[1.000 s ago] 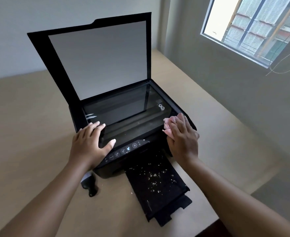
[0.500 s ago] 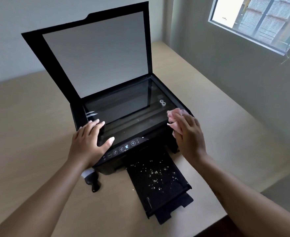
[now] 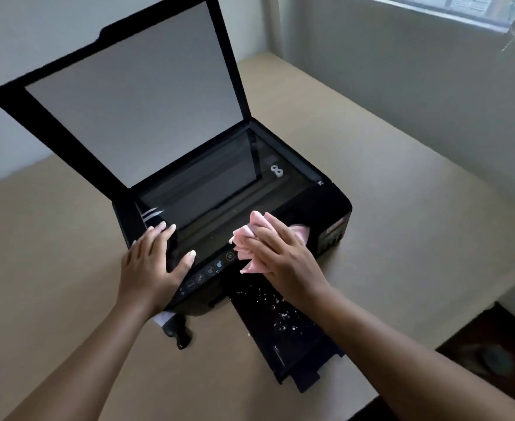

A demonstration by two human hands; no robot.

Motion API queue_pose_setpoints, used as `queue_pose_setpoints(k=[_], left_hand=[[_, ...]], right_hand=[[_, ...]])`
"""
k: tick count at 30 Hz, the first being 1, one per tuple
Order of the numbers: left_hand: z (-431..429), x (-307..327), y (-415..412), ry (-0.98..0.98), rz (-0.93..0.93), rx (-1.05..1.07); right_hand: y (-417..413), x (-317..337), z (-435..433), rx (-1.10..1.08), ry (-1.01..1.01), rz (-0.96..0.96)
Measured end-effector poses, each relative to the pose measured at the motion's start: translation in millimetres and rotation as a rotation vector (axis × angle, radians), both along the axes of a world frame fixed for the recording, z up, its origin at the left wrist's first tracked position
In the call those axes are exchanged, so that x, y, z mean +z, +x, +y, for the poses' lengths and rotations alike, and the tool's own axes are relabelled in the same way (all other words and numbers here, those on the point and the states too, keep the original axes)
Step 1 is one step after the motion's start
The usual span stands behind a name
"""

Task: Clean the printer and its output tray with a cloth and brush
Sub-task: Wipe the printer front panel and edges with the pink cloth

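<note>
Printer of black plastic [image 3: 332, 208] sits mid-way on the tan surface [image 3: 52, 299], its flat lid [image 3: 134, 95] raised over the scanner glass [image 3: 207, 189]. The left hand [image 3: 150, 268] rests on the near left corner of the glass, grip open, fingers straight. The right hand [image 3: 283, 256] presses a crumpled pink cloth [image 3: 250, 232] onto the glass's near edge, grip flat, fingers stretched over it. White specks [image 3: 277, 311] litter the black output tray [image 3: 295, 344] on the near side. A short black-handled brush [image 3: 177, 329] lies just left of the tray.
</note>
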State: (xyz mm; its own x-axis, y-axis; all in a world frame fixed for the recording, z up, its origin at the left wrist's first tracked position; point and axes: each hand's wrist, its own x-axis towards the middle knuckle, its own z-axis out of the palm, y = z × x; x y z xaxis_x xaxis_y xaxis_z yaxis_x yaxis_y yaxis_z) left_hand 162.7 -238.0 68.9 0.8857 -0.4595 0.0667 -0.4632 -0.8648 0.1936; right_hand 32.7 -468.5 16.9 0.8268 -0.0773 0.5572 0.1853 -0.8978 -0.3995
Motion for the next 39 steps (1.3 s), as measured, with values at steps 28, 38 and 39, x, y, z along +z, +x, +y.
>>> queue_pose_setpoints(k=[28, 38, 39], left_hand=[[0, -6, 7, -0.023, -0.026, -0.069], [1, -7, 8, -0.035, -0.019, -0.060], [1, -7, 7, -0.041, -0.020, -0.061]], right_hand=[[64, -13, 81, -0.813, 1.451, -0.507], [75, -21, 90, -0.830, 1.419, -0.627], [80, -21, 74, -0.893, 1.450, -0.652]])
